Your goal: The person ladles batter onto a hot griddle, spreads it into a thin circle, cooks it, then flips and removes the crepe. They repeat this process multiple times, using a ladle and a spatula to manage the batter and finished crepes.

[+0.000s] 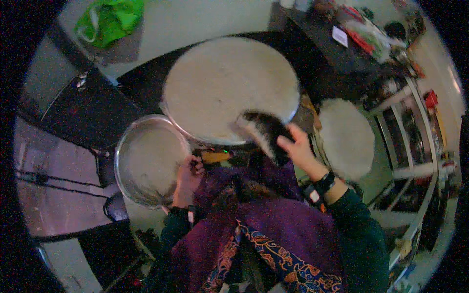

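My right hand [298, 144] grips a dark-backed brush [269, 133] with pale bristles, blurred as if moving. The brush lies over the lower right edge of a large round pale surface [227, 84] with a shiny rim, like a drum head. My left hand [190, 170] has its fingers curled beside the right rim of a smaller round piece [150, 161], which is pale inside a metallic rim. Whether those fingers hold anything is unclear. A yellow object [216, 157] and a small green light [226, 151] show between my hands, below the large round surface.
A pale oval surface [346, 139] stands to the right, near a metal rack [399, 124]. A bright green bag [110, 22] lies at the upper left. Cluttered items, including a white card-like piece [340, 36], lie on a dark surface at the upper right.
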Available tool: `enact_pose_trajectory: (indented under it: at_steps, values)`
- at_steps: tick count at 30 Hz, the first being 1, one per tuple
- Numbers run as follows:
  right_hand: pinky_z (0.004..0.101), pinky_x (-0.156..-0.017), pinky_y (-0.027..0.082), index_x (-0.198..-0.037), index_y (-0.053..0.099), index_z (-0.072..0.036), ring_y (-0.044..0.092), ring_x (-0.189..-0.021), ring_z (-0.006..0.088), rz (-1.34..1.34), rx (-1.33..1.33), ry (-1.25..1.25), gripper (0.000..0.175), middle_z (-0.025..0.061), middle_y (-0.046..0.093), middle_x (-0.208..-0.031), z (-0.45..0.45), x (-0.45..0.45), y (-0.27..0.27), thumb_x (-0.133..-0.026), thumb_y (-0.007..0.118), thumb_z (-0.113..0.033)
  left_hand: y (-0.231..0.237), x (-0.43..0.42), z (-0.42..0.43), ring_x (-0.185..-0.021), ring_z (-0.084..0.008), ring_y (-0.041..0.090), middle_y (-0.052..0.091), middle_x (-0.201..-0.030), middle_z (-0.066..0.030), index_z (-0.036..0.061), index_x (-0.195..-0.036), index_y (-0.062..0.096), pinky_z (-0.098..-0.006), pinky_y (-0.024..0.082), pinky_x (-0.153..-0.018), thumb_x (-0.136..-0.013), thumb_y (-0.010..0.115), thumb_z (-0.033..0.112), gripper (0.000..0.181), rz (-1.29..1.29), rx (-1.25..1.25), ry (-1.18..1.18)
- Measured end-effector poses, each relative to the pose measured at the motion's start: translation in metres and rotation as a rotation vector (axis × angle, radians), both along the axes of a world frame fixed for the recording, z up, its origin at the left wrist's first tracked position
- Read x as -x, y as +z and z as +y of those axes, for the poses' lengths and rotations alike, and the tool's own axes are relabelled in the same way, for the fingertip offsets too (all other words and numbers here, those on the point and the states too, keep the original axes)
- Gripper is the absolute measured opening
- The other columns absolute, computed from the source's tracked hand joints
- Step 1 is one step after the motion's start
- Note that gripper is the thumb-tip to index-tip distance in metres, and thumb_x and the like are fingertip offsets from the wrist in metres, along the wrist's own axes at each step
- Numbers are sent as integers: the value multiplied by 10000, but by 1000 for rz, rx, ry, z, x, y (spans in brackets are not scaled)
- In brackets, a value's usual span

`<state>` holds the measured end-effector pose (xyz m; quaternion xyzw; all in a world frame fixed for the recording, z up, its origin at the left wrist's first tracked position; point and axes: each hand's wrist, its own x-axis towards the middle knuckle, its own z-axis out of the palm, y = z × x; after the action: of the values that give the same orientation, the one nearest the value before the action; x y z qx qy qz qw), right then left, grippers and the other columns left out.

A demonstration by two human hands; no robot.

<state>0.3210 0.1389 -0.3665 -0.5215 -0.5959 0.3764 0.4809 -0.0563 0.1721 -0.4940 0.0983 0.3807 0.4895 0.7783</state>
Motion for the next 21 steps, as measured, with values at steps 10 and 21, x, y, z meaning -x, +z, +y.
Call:
enact_pose_trajectory:
  at_steps: [10, 21]
  values:
    - [367, -760, 546, -1226, 538, -48, 642, -905, 197, 871, 358, -418, 332, 66, 648, -1044, 8, -53, -27, -903, 583, -112, -85, 19, -14, -739, -191, 550, 611, -855, -55, 110, -932, 551, -332, 437, -629, -971, 532, 227, 124, 249, 89, -209]
    - [360, -808, 530, -1328, 455, -51, 634, -944, 210, 869, 253, -263, 496, 78, 640, -1081, 21, -14, -31, -860, 617, -71, -98, 26, -65, -750, -200, 638, 658, -831, -80, 84, -908, 589, -350, 497, -619, -962, 569, 241, 167, 302, 30, 0]
